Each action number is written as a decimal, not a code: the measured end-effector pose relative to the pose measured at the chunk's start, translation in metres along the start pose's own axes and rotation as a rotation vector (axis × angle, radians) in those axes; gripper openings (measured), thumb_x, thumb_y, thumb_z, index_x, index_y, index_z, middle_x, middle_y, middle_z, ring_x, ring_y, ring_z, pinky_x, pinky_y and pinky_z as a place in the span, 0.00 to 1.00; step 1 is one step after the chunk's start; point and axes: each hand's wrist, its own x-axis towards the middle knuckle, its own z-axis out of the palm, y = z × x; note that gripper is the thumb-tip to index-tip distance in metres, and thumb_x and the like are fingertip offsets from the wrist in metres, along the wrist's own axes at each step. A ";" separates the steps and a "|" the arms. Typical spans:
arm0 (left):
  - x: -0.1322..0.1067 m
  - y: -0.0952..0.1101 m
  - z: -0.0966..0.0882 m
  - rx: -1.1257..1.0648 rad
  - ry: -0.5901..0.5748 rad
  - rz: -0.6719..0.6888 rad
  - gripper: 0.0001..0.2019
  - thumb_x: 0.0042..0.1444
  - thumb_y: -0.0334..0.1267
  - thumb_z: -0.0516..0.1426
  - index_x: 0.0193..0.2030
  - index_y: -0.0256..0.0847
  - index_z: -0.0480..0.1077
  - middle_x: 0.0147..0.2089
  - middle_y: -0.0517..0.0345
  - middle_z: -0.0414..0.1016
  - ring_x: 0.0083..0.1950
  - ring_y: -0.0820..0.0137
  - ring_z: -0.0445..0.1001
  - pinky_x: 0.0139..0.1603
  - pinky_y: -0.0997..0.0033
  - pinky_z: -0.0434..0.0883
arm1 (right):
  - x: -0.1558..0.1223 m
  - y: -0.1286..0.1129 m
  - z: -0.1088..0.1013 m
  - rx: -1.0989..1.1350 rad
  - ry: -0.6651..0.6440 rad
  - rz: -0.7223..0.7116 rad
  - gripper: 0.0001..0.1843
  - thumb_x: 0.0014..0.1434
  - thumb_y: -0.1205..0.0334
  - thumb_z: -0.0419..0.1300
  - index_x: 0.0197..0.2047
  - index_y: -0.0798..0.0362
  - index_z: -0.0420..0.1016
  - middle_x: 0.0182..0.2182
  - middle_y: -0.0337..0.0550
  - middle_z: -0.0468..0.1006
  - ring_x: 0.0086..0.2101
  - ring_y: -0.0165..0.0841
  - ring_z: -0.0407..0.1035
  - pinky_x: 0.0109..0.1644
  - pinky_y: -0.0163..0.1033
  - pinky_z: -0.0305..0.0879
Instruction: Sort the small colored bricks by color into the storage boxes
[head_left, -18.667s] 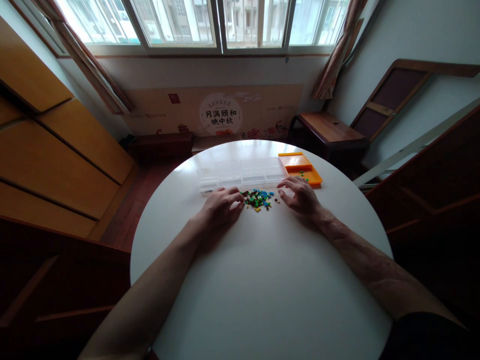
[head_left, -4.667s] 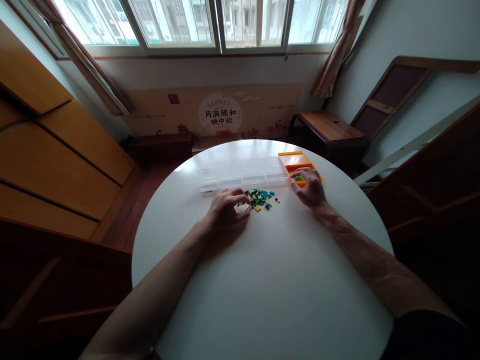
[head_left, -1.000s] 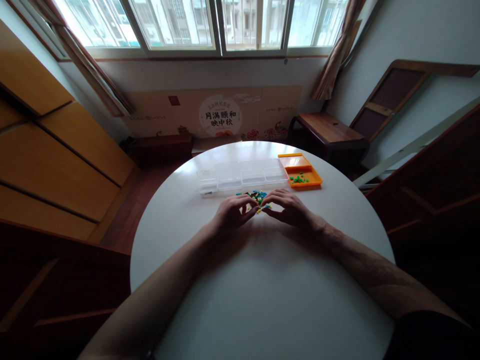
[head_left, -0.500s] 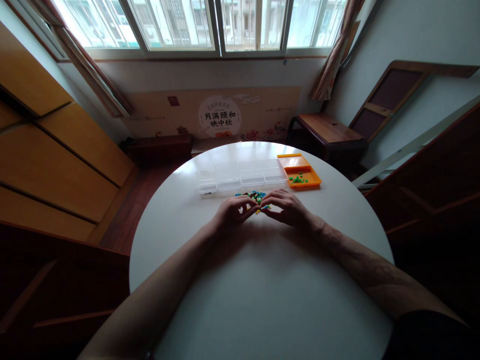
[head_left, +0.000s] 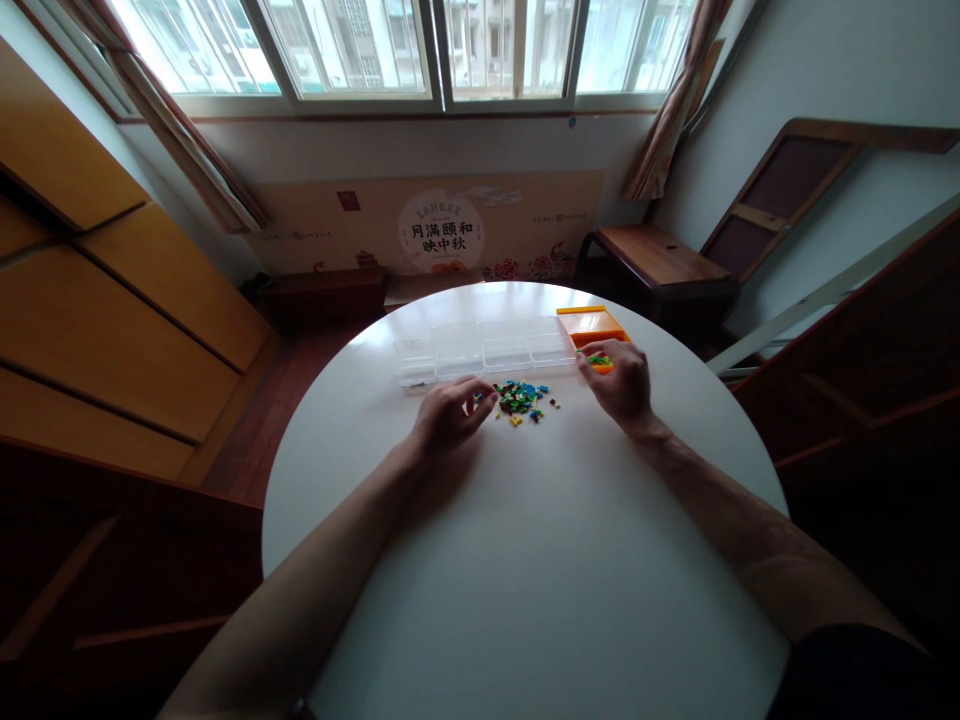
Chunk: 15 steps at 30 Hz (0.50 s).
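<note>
we cannot see all of the orange tray (head_left: 592, 338) at the right of centre, because the right hand (head_left: 619, 385) covers its near right corner; the hand is half curled, thumb and forefinger parted over the near compartment, and whether a piece is between the fingertips we cannot tell. the left hand (head_left: 450, 415), just left of centre, is loosely curled, its thumb and forefinger close together at the left edge of the pile of small pieces (head_left: 519, 398), and it hides a few of them; we cannot make out whether it grips one. both forearms run off the bottom of the frame, with a dark sleeve (head_left: 847, 665) cut off at lower right. in the tray's near compartment we see small green pieces (head_left: 600, 360), partly hidden; the far part looks pale and shiny. beside the tray, the clear box (head_left: 484, 345) stretches leftward, its compartments blurred by glare. the mixed pile, green, blue, brown and yellow, lies at mid-frame on the white worktop (head_left: 555, 560).
</note>
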 end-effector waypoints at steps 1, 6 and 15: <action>0.000 0.000 -0.001 0.034 0.004 -0.003 0.08 0.71 0.41 0.62 0.43 0.43 0.82 0.40 0.58 0.84 0.32 0.72 0.76 0.38 0.72 0.70 | 0.002 0.008 0.000 -0.038 0.014 0.060 0.09 0.69 0.53 0.66 0.41 0.48 0.83 0.40 0.46 0.86 0.42 0.48 0.77 0.60 0.58 0.69; 0.000 0.001 -0.003 0.119 -0.020 -0.029 0.06 0.69 0.38 0.62 0.42 0.44 0.81 0.40 0.60 0.84 0.31 0.72 0.75 0.39 0.70 0.68 | 0.004 0.034 0.002 -0.130 0.038 0.220 0.10 0.66 0.54 0.65 0.43 0.50 0.84 0.47 0.53 0.83 0.50 0.52 0.73 0.62 0.59 0.69; 0.000 0.004 -0.008 0.142 -0.105 -0.079 0.07 0.61 0.33 0.62 0.44 0.45 0.80 0.44 0.59 0.83 0.34 0.70 0.74 0.42 0.68 0.70 | -0.001 0.009 0.007 0.071 -0.088 0.007 0.06 0.68 0.59 0.64 0.44 0.49 0.82 0.50 0.50 0.82 0.53 0.49 0.75 0.64 0.57 0.72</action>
